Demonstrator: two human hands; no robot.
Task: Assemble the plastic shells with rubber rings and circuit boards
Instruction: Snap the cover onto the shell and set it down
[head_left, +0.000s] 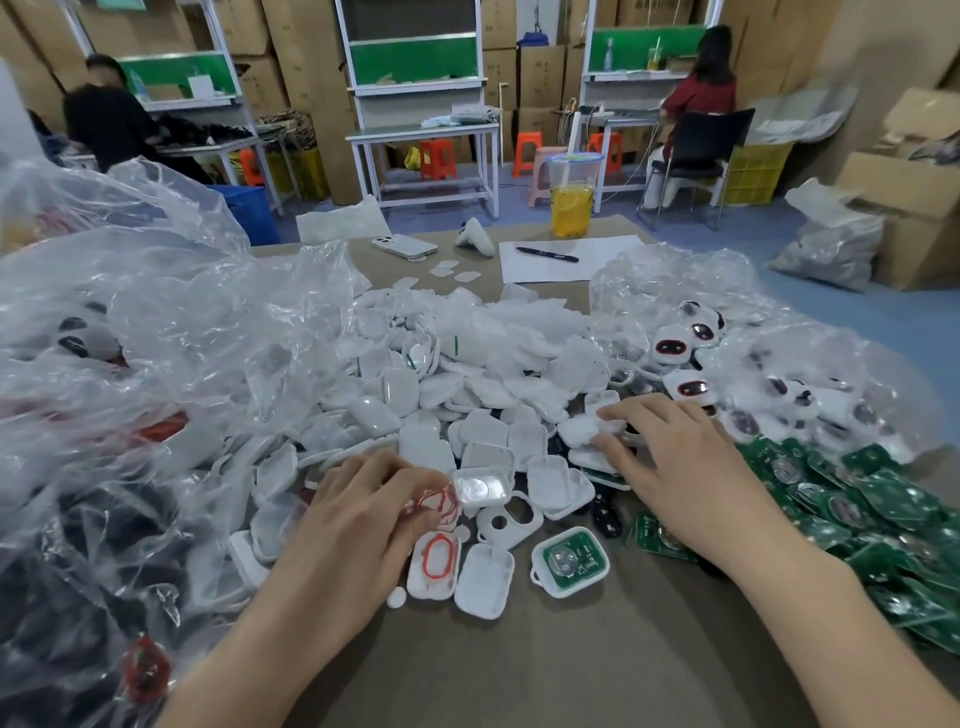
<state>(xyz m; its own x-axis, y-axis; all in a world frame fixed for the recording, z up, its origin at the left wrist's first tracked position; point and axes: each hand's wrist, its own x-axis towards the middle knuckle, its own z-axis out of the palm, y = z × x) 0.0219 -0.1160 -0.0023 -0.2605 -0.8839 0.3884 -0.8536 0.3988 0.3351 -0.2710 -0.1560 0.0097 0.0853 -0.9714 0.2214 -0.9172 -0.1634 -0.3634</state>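
Our left hand (363, 519) pinches a small tangle of red rubber rings (434, 503) at its fingertips. Our right hand (675, 457) reaches onto the shell pile (415, 400) and, blurred as it is, seems to close fingers and thumb on one white shell (584, 430). To do this well, we should separate a single ring and seat it fully in the groove. In front we count one ringed shell (435, 564), one boarded shell (569, 561) and one empty shell (484, 582). The piled shells and the green circuit boards (883, 514) are too many to count.
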